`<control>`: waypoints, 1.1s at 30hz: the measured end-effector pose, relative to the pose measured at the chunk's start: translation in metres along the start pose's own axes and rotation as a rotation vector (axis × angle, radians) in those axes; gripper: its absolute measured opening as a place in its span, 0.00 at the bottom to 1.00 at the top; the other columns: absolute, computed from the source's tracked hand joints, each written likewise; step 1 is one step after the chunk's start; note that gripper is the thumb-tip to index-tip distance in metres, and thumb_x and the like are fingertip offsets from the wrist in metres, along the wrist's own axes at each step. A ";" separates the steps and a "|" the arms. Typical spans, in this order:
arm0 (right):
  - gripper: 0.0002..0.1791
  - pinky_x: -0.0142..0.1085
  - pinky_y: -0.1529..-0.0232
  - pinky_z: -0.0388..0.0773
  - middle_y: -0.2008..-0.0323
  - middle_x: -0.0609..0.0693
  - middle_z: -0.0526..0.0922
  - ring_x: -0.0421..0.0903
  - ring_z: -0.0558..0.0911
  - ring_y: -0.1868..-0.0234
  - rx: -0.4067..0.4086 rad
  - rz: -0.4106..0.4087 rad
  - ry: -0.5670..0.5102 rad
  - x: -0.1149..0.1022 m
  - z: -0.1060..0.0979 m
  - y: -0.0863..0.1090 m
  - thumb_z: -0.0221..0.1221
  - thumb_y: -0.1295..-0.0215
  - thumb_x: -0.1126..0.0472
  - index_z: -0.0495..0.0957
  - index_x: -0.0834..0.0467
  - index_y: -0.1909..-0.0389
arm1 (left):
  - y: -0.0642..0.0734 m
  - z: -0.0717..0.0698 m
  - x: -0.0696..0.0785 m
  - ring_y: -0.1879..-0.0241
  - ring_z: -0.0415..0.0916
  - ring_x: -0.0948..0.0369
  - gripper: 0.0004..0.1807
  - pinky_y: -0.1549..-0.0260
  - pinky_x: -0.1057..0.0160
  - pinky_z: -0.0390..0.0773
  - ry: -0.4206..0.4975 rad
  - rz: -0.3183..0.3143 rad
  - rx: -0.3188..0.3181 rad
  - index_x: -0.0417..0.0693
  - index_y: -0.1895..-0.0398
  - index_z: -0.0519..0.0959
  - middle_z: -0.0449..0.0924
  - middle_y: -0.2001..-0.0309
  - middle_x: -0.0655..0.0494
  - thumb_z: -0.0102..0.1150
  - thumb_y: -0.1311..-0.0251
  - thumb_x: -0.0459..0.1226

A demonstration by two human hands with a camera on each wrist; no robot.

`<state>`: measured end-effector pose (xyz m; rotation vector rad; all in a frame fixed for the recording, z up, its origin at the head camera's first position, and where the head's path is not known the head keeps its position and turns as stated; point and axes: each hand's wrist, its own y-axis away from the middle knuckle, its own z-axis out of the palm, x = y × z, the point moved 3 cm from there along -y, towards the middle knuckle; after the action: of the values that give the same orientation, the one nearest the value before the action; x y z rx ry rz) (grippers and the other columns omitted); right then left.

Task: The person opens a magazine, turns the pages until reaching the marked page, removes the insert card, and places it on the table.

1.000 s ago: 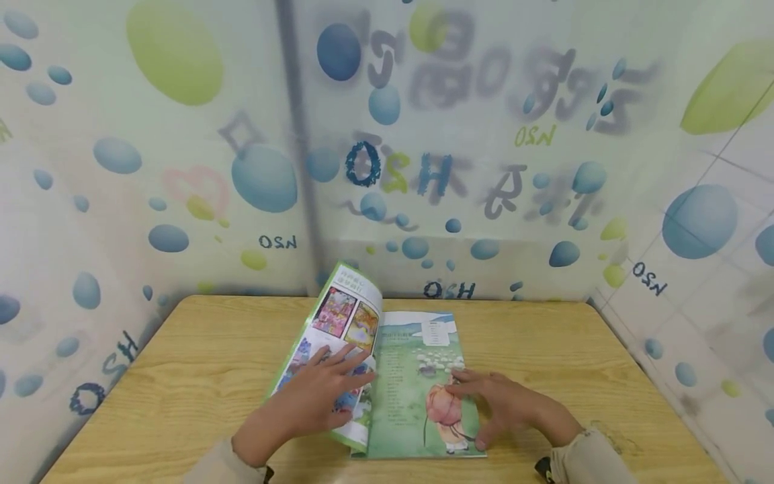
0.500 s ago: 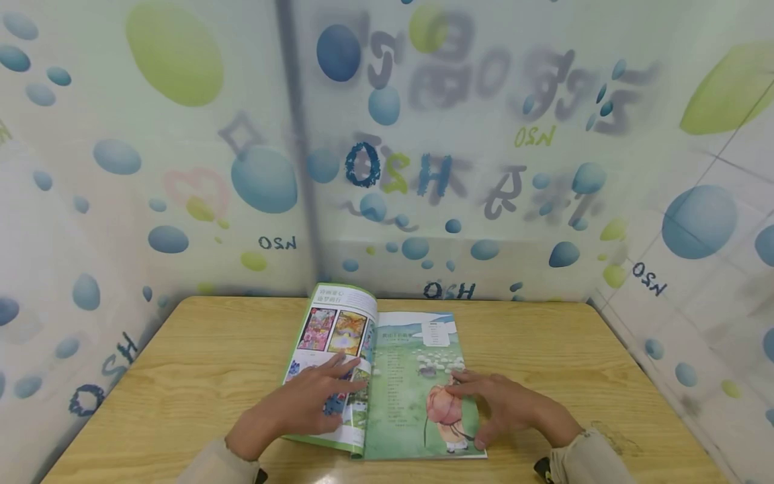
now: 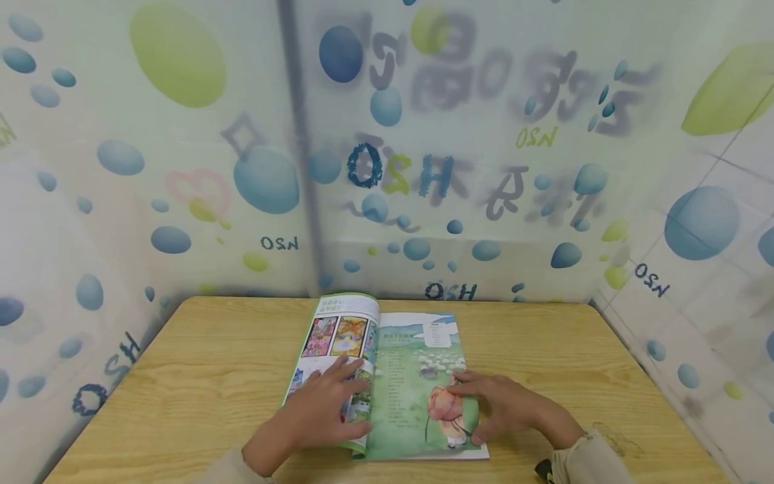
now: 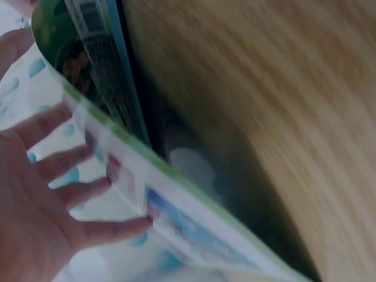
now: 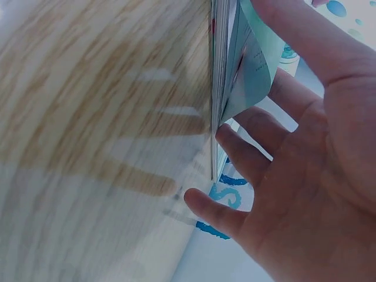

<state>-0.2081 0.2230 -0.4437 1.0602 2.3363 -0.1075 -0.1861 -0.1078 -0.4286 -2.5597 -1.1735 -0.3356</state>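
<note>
A magazine [image 3: 402, 403] lies spread on the table, its right page green with a painted figure and white sheep. The left page [image 3: 347, 306], green-edged with small colourful pictures, bows up at the spine. My left hand [image 3: 320, 407] rests on this page with fingers spread. In the left wrist view its fingertips touch the page, whose outer edge [image 4: 170, 173] stands off the tabletop. At the magazine's right edge is my right hand [image 3: 502, 403], thumb near the lower corner and fingers on the margin. Between thumb and fingers, a page edge [image 5: 258, 64] curls up in the right wrist view.
The wooden table [image 3: 230, 356] extends to both sides of the magazine. Behind it and along the sides hangs a pale curtain [image 3: 278, 269] with blue and green spots and lettering.
My left hand has pressed the left page lower and flatter, and its outer edge has come down toward the table. The right hand stays in the same place.
</note>
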 end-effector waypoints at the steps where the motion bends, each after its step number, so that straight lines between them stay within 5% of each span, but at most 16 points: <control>1: 0.45 0.66 0.39 0.64 0.28 0.56 0.65 0.63 0.64 0.29 0.002 0.003 0.002 0.000 0.000 0.000 0.73 0.52 0.40 0.72 0.47 0.31 | -0.001 0.001 0.002 0.32 0.61 0.33 0.31 0.56 0.24 0.70 -0.014 -0.019 0.010 0.51 0.46 0.81 0.70 0.32 0.42 0.63 0.45 0.61; 8: 0.42 0.66 0.39 0.64 0.28 0.57 0.66 0.64 0.65 0.29 0.021 0.008 0.028 -0.004 -0.001 0.002 0.69 0.47 0.36 0.73 0.49 0.32 | -0.007 0.007 0.018 0.34 0.62 0.32 0.43 0.54 0.21 0.66 -0.155 -0.110 0.039 0.47 0.46 0.79 0.70 0.34 0.40 0.60 0.52 0.71; 16: 0.43 0.66 0.38 0.64 0.29 0.58 0.66 0.63 0.66 0.30 0.027 0.019 0.016 -0.009 -0.003 0.001 0.66 0.45 0.34 0.72 0.52 0.32 | -0.009 0.013 0.030 0.37 0.68 0.39 0.53 0.53 0.27 0.70 -0.348 -0.091 0.066 0.47 0.45 0.80 0.73 0.37 0.43 0.54 0.60 0.80; 33: 0.48 0.57 0.35 0.67 0.32 0.53 0.72 0.56 0.69 0.31 0.104 0.024 0.034 -0.018 -0.010 -0.005 0.62 0.44 0.31 0.68 0.57 0.30 | -0.009 0.018 0.041 0.38 0.68 0.36 0.57 0.51 0.28 0.70 -0.449 -0.086 0.073 0.48 0.44 0.77 0.71 0.39 0.37 0.56 0.68 0.82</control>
<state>-0.2070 0.2109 -0.4267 1.1481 2.3700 -0.2049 -0.1657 -0.0674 -0.4298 -2.5996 -1.4141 0.2775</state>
